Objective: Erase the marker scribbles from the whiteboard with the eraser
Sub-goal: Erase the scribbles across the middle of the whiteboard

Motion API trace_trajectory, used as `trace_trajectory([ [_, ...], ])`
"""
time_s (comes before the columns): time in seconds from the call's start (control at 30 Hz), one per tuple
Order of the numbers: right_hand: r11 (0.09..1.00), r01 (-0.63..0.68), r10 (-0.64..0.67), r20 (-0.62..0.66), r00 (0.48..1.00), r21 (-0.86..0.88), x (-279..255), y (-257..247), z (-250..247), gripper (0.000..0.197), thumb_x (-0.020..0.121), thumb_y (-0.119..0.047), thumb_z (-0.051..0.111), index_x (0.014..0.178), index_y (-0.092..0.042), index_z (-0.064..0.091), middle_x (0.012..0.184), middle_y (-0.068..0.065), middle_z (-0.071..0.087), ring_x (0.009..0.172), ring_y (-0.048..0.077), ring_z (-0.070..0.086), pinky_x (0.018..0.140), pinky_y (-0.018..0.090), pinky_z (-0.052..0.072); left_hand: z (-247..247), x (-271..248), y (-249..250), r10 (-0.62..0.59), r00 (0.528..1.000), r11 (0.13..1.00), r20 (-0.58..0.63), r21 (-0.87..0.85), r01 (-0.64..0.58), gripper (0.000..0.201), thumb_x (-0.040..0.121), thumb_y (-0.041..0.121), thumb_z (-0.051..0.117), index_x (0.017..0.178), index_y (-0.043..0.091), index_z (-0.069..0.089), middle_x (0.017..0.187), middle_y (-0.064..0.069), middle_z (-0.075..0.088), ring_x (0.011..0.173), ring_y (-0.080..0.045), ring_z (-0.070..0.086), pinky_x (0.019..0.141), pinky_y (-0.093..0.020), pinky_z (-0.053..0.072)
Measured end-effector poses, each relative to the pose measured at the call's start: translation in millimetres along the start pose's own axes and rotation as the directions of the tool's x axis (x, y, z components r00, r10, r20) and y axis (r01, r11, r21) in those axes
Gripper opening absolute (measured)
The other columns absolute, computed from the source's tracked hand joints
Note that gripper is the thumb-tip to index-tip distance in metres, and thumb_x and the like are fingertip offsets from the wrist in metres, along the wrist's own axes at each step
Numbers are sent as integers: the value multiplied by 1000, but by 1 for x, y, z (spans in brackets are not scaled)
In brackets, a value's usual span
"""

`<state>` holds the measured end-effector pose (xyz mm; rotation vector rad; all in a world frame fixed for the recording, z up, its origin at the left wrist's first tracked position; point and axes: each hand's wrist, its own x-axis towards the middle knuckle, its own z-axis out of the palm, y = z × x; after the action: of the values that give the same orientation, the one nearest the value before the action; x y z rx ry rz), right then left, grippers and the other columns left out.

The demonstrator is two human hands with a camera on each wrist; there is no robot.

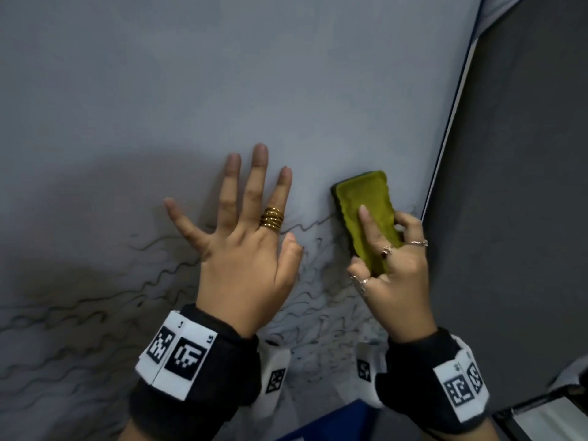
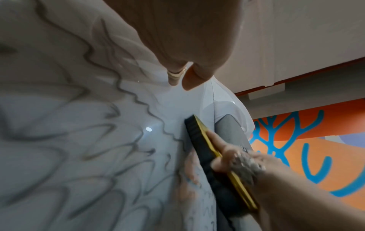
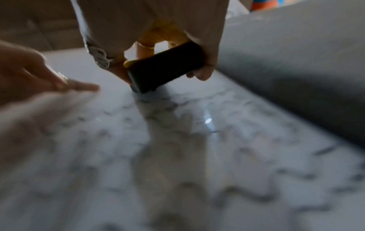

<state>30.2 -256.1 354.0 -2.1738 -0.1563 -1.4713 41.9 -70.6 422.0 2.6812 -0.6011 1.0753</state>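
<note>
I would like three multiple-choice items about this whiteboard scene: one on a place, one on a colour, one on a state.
1. Where is the eraser on the whiteboard?
A. near the right edge
B. at the far left
C. lying off the board

2. What colour is the eraser's top?
A. red
B. yellow-green
C. white

3. How is the left hand?
A. curled in a fist
B. gripping a marker
C. flat with fingers spread on the board

Answers:
1. A, since the head view shows the right hand holding it just beside the board's right edge.
2. B, its upper face is yellow-green over a black pad.
3. C, its straight fingers lie spread over the marker scribbles.
</note>
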Motion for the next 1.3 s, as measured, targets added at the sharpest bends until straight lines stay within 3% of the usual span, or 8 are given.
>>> trace_trajectory([
  [0.17,991,64,-87,201,976,114,-19,-23,13,70,67,-23,59,135,-32,45,123,8,39,105,28,48,94,36,43,1,-1,2,-10,1000,1000,4,-12,10,65,84,40,30,148,29,26,159,2,2,146,-18,-3,100,-61,-21],
  [0.3,993,116,-115,89,989,-5,-17,-5,3,64,66,-19,61,129,-27,53,133,14,34,110,31,45,90,49,43,1,-3,-13,69,997,983,-29,-165,-73,67,80,34,37,146,28,29,158,0,2,145,-12,-4,105,-50,-21],
  [0.5,989,149,-146,-105,984,17,17,-36,27,53,73,-21,76,124,-19,60,136,13,38,106,29,43,91,44,42,-4,-20,-26,-41,995,989,-90,-146,27,67,79,34,40,145,24,34,158,-3,9,145,-17,4,101,-49,-29],
  [0.67,970,244,-243,33,969,-9,-15,-44,27,54,69,-12,79,118,-30,65,138,5,48,101,32,48,86,44,43,-6,-33,-41,-60,988,995,-146,-91,47,69,80,32,42,147,18,29,156,-7,15,144,-21,8,100,-66,-13],
  [0.77,972,234,-233,-31,972,18,0,-33,12,43,71,-14,80,108,-32,68,130,3,56,94,35,52,82,46,43,-7,-44,-57,-127,981,992,-146,-32,123,69,82,35,41,147,19,26,156,-6,12,144,-22,5,96,-76,-7],
  [0.93,952,274,-271,-45,962,139,21,-69,35,35,70,-21,81,101,-33,72,128,0,57,92,31,52,80,41,43,-2,-47,-64,-260,954,965,-148,-18,260,67,86,41,36,149,27,20,158,-7,4,144,-26,-2,95,-73,-9],
  [1.07,932,332,-343,54,938,148,6,-60,40,36,69,-19,81,99,-38,73,127,-6,58,92,25,49,78,42,43,-2,-49,-68,-249,958,968,-143,-17,249,64,87,39,32,148,27,22,158,-4,4,145,-24,-1,94,-75,-10],
  [1.3,934,309,-310,-25,950,179,11,-72,54,32,76,-25,76,106,-35,70,129,-3,58,93,26,45,76,44,44,-15,-51,-69,-236,963,971,-132,4,238,57,89,38,26,146,32,30,158,3,11,145,-17,6,94,-72,-14],
])
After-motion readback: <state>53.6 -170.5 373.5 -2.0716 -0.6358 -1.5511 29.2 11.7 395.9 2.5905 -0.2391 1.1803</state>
